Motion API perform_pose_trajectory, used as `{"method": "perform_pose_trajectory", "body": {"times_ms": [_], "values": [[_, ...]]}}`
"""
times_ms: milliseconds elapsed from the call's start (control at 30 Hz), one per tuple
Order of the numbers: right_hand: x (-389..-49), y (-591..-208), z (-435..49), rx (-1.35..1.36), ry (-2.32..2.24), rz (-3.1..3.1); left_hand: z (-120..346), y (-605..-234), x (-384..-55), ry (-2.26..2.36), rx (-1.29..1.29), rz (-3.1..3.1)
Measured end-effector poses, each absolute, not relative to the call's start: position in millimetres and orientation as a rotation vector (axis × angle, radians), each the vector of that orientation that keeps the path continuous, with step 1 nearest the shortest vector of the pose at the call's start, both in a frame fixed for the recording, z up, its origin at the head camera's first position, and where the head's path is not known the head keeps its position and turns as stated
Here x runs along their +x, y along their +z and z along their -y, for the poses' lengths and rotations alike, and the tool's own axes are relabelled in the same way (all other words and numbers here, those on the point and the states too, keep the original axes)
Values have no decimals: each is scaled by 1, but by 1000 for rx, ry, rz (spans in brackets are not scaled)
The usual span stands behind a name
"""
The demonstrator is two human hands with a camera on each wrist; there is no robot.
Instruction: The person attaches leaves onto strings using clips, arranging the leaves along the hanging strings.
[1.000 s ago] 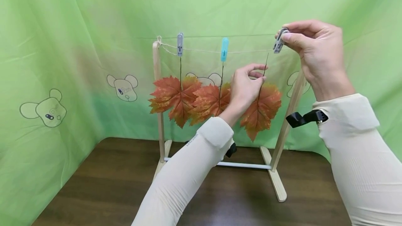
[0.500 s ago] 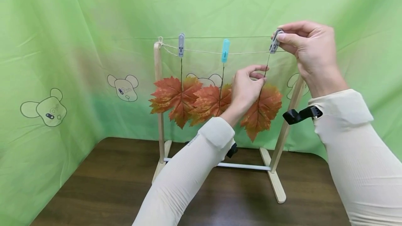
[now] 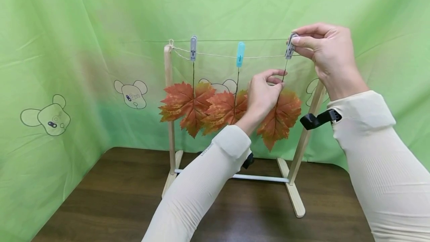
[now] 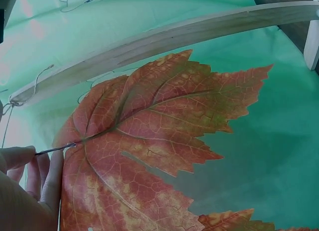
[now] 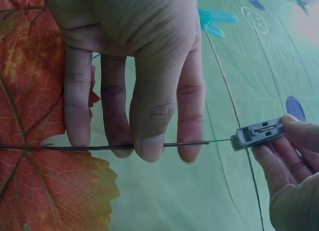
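My left hand [image 3: 263,94] pinches the dark wire stem [image 5: 109,147] of an orange-red artificial maple leaf [image 3: 281,117], which hangs below the fingers. My right hand [image 3: 332,57] holds a grey clothespin [image 3: 290,46] between thumb and fingers, up at the string [image 3: 263,56]. In the right wrist view, the stem's thin tip meets the clothespin's mouth, and the string passes at that same end. Farther left, another grey clothespin [image 3: 193,47] and a blue clothespin [image 3: 240,54] sit on the string, with a maple leaf [image 3: 188,104] and a second leaf [image 3: 223,109] hanging beneath them.
The string runs between two wooden posts; the left post [image 3: 169,133] carries a knot at its top. A white rod [image 3: 262,177] joins the wooden feet [image 3: 291,189] on the brown table [image 3: 90,197]. Green printed cloth [image 3: 84,47] surrounds the back and sides.
My right hand has moved left and slightly down, bringing the grey clothespin onto the string and over the stem's top end. My left hand has stayed nearly still, holding the stem.
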State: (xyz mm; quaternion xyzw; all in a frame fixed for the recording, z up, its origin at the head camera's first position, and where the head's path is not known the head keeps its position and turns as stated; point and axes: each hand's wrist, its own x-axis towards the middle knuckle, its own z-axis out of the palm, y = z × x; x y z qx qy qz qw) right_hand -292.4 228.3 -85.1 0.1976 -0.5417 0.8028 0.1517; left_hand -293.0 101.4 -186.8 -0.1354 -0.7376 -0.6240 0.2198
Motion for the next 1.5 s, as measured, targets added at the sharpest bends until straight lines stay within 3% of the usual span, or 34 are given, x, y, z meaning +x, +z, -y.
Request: {"method": "perform_pose_trajectory", "body": {"times_ms": [1500], "values": [[-293,-89,-236,510,2322,1746,-98,-186,-294,-1724,-442,2054]]}}
